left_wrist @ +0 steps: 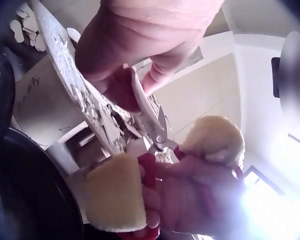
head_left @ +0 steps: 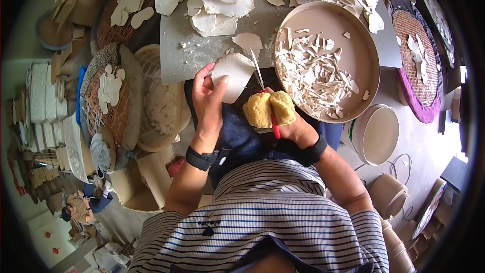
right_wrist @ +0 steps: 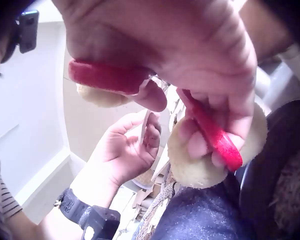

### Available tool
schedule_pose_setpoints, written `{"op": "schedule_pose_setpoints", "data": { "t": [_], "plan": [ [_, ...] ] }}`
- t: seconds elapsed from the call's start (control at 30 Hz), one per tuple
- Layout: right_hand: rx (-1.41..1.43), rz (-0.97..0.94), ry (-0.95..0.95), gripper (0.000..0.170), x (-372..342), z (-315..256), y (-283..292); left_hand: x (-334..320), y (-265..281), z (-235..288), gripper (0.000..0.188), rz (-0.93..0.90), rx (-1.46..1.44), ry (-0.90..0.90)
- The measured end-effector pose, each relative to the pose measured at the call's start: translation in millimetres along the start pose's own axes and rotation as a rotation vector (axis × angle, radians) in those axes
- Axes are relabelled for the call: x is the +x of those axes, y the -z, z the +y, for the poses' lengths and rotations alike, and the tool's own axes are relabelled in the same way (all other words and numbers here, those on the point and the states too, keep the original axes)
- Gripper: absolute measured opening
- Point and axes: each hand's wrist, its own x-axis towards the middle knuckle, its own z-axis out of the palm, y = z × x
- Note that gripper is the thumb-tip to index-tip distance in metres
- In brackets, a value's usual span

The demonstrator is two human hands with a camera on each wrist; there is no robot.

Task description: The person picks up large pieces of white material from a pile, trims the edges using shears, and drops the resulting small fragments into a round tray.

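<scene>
My left hand (head_left: 208, 98) pinches a thin, flat white piece (head_left: 233, 78) between thumb and fingers, above my lap. The piece has an uneven edge. In my right hand (head_left: 298, 130) I grip scissors (left_wrist: 161, 136) with red handles (right_wrist: 212, 130). Thick yellow sponge pads (head_left: 258, 112) wrap the handles. The scissors' blades are parted in the left wrist view and point away from me, right at the piece's right edge. White strips (head_left: 316, 78) lie heaped in a round brown tray (head_left: 361, 33) just right of the hands.
A grey board (head_left: 174, 58) ahead carries piles of larger white sheets (head_left: 222, 2) and crumbs. Round woven racks (head_left: 91, 116) with white pieces stand at the left. A white bucket (head_left: 376, 136) stands below the tray's right side, and a cardboard box (head_left: 146, 182) at lower left. Another person (head_left: 81, 207) is far left.
</scene>
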Motion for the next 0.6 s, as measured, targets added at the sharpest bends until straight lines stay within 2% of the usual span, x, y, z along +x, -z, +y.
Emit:
{"op": "schedule_pose_setpoints", "data": {
  "t": [0.07,0.17,0.27,0.4,0.5,0.53,0.6],
  "plan": [
    [0.025,0.042,0.016,0.039,-1,-8,3,-4,-5,-3,0.046,0.052,-0.020,-0.030],
    [0.013,0.060,-0.015,0.040,-2,-12,6,-7,-8,-6,0.049,0.038,-0.060,-0.019],
    [-0.051,0.081,0.035,0.041,-4,-7,5,-10,-6,10,0.051,-0.136,0.003,0.117],
    [-0.130,0.055,0.031,0.041,-6,-6,-1,-8,-6,6,0.054,0.011,-0.019,-0.008],
    [-0.140,0.067,0.019,0.043,-8,-5,-6,-8,-4,-3,0.053,0.089,-0.090,-0.018],
    [0.041,0.036,-0.055,0.045,-8,-10,-3,-7,-2,-3,0.052,0.074,-0.087,-0.002],
    [-0.023,0.048,-0.061,0.046,-10,-10,-7,-1,3,-1,0.051,0.046,-0.082,0.028]
  ]
}}
